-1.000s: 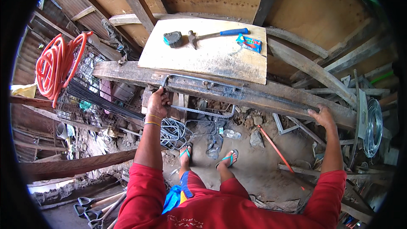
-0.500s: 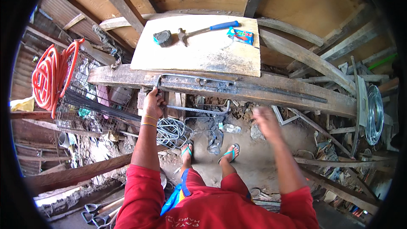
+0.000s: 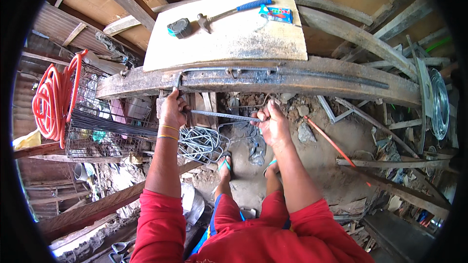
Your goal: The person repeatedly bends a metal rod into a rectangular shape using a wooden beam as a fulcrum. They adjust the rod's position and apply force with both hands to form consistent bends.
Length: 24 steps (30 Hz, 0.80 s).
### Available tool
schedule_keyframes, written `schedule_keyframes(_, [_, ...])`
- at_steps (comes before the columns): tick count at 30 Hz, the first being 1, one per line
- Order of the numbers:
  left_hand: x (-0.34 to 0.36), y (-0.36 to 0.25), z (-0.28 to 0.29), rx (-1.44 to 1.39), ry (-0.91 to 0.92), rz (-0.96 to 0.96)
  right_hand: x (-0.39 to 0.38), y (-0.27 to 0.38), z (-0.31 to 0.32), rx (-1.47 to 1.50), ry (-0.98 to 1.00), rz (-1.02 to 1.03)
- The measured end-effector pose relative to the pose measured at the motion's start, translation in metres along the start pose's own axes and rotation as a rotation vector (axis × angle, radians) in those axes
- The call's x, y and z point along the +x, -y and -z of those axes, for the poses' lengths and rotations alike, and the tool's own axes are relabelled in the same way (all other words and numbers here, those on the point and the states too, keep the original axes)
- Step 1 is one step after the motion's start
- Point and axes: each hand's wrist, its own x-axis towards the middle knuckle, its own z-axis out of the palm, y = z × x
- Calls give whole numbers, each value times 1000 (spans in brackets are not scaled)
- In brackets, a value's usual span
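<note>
A dark steel bar [image 3: 222,115], bent into a squared, stirrup-like shape, has its upper side along a thick wooden beam [image 3: 131,84] against small metal pegs. My left hand [image 3: 171,112] is closed around its left corner, just below the beam's front edge. At the lower side's free end, my right hand [image 3: 273,124] grips the bar, partly hiding its short bent tip. Behind the beam lies a pale board [image 3: 224,44] with a black tape measure [image 3: 180,28], a blue-handled claw hammer [image 3: 226,15] and a blue packet [image 3: 276,14].
Coiled red hose [image 3: 51,104] hangs at the left beside a wire basket [image 3: 87,141] and long dark rods [image 3: 117,125]. Several bent steel frames [image 3: 200,143] lie below my left forearm. Wire coils [image 3: 438,104] hang right; an orange-red rod [image 3: 331,141] leans below them.
My right hand has come left and up from beside the bar and now grips its free end. My left hand keeps its hold. The view has shifted slightly.
</note>
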Motion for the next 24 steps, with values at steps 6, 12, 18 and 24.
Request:
schedule_keyframes(6, [-7,-5,-4,-29,48,45,-7,1,-11,60,12,41])
schedule_keyframes(12, [-9,-6,-3,-45,69,37,-5,37,-25,-465,-216,-146])
schedule_keyframes(18, [-10,-6,-12,-62,-71,94,44,11,-21,-1107,-492,219])
schedule_keyframes(24, [-5,-2,-19,19,-142,90,70,-7,17,-1194,-455,146])
